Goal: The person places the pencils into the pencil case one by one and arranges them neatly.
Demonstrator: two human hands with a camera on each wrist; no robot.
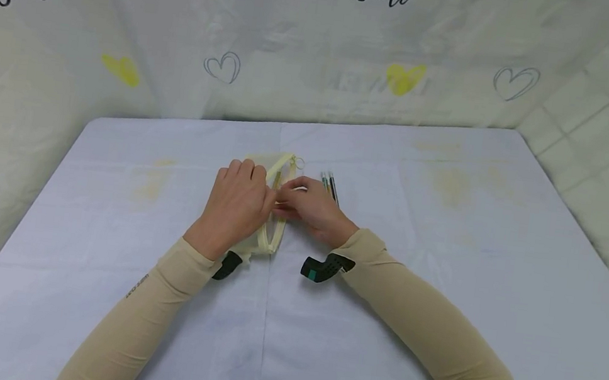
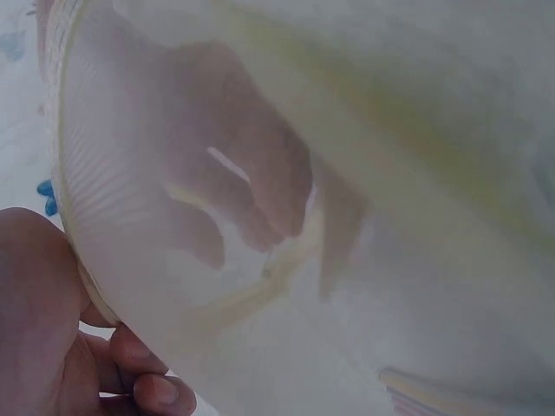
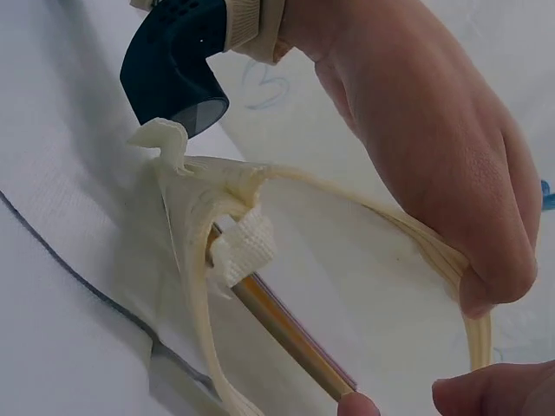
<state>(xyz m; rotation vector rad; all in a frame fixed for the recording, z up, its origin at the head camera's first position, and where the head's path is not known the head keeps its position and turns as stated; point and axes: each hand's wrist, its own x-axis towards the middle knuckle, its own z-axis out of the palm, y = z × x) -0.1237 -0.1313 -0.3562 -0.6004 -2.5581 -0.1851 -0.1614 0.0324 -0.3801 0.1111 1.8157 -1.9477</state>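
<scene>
A pale translucent pouch (image 1: 265,245) with cream-yellow edging lies at the table's middle, its mouth spread apart. My left hand (image 1: 242,198) pinches the edging of the mouth between thumb and fingers. Slim pens or pencils (image 3: 290,334) lie inside the pouch, part hidden behind a white tab (image 3: 244,250). My right hand (image 1: 316,207) is at the mouth, close to the left thumb. In the right wrist view its fingertips (image 3: 486,392) are apart, one right at the end of the slim pens. Its fingers show blurred through the mesh in the left wrist view.
Several more slim pens (image 1: 330,187) lie on the table just beyond the right hand. A small ring (image 1: 299,163) hangs at the pouch's far corner. The white-covered table (image 1: 376,351) ends at a printed curtain (image 1: 299,43).
</scene>
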